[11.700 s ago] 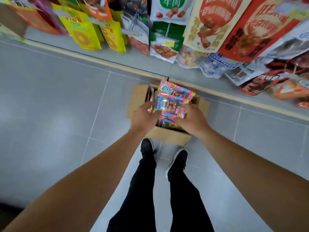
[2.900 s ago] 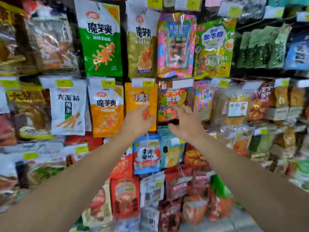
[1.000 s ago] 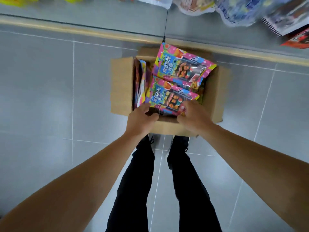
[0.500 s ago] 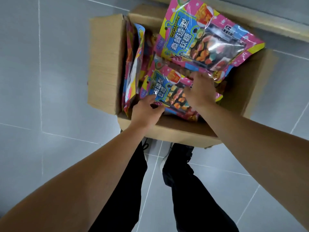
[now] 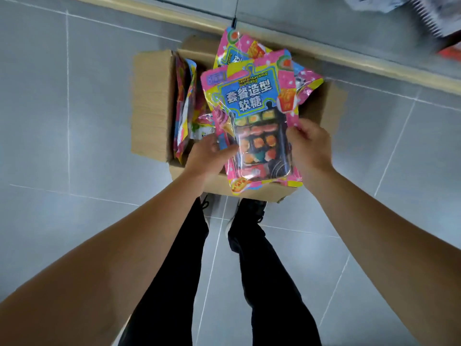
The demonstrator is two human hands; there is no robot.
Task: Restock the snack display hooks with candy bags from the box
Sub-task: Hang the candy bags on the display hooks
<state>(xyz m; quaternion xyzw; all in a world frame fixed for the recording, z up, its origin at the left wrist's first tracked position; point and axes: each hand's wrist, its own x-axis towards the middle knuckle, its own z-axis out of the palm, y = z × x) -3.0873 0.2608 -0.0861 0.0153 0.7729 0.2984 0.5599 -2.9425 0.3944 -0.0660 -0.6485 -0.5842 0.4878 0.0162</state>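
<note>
Lifting the top bag (image 5: 252, 101) off the box (image 5: 152, 106) w/ both hands: left (image 5: 210, 156) & right (image 5: 309, 146) pinch its side edges; we keep it flat, hang-hole end away.

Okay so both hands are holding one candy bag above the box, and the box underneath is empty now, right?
Not quite. The head view shows both hands, left and right, holding the candy bag above the box, but the box isn't empty: more bags remain inside.
</note>
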